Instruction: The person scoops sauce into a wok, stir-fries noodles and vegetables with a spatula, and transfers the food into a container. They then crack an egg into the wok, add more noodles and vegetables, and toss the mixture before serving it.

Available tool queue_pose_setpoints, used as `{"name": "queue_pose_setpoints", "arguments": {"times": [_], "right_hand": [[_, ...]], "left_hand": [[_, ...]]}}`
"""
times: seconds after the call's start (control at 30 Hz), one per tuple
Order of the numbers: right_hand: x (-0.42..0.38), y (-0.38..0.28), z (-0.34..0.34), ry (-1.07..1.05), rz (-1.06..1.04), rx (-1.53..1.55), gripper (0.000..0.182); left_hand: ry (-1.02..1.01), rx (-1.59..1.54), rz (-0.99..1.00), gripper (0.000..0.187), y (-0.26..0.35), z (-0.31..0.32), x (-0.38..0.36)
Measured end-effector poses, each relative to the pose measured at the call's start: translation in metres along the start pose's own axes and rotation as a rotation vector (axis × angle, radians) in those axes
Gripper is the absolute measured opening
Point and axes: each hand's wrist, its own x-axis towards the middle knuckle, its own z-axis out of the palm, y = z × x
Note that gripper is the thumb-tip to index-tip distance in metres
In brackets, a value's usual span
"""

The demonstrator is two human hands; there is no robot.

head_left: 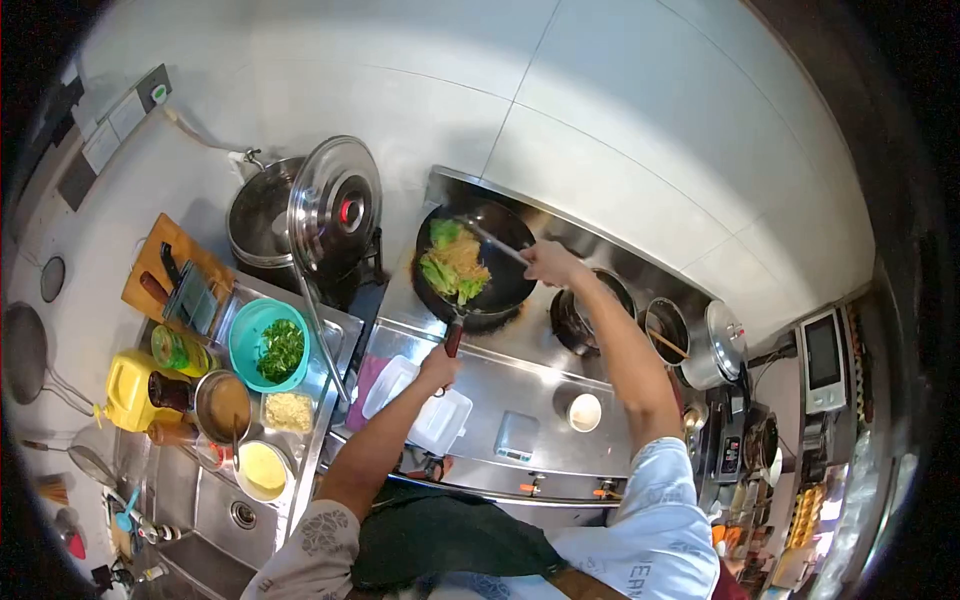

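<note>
Clasping the wok handle (454, 338) (brown) are left fingers (440, 366); right fingers (546, 262) grip a metal utensil (503, 246).

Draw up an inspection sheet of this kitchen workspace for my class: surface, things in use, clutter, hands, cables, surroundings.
Surface: steel counter, bearing a scale and open foam box.
Things in use: wok on the stove, with greens inside.
Clutter: teal bowl, yellow jug, knives and board, all at left.
Hands: left hand grips the wok's handle; right hand holds a utensil reaching into the wok.
Cables: too small to tell.
Surroundings: tiled wall behind, microwave at right.
</note>
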Motion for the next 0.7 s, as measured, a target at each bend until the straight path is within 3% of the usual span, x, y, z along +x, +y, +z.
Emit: {"name": "queue_pose_setpoints", "arguments": {"times": [0.1, 0.23, 0.37, 0.47, 0.57, 0.6, 0.63, 0.67, 0.7], "right_hand": [[-0.041, -0.015, 0.016, 0.055, -0.204, -0.559, 0.029], [-0.156, -0.053, -0.001, -0.037, 0.001, -0.544, 0.042], [-0.175, -0.011, 0.039, 0.012, -0.081, -0.443, 0.02], [-0.136, -0.003, 0.088, 0.128, 0.102, -0.314, 0.023], [-0.17, -0.003, 0.098, 0.217, 0.113, -0.323, 0.044], [-0.184, -0.003, 0.099, 0.22, 0.093, -0.339, 0.042], [-0.201, -0.003, 0.1, 0.226, 0.077, -0.349, 0.04], [-0.207, -0.002, 0.098, 0.238, 0.063, -0.363, 0.038], [-0.195, 0.007, 0.112, 0.35, -0.073, -0.367, 0.032]], "left_hand": [[-0.086, -0.175, -0.006, 0.022, -0.003, -0.004, 0.004], [-0.225, -0.275, -0.085, 0.024, 0.035, -0.017, -0.023], [-0.229, -0.259, -0.155, 0.022, 0.077, -0.024, -0.03], [-0.261, -0.129, 0.099, 0.017, 0.101, -0.024, -0.03], [-0.113, 0.023, 0.167, 0.016, 0.045, -0.009, -0.03], [0.037, 0.157, 0.268, 0.018, 0.028, -0.003, -0.05], [0.032, 0.177, 0.33, 0.017, 0.016, -0.005, -0.072], [-0.034, -0.034, 0.141, 0.012, 0.039, -0.005, -0.111], [-0.041, -0.011, 0.174, 0.012, 0.041, -0.006, -0.103]]}}
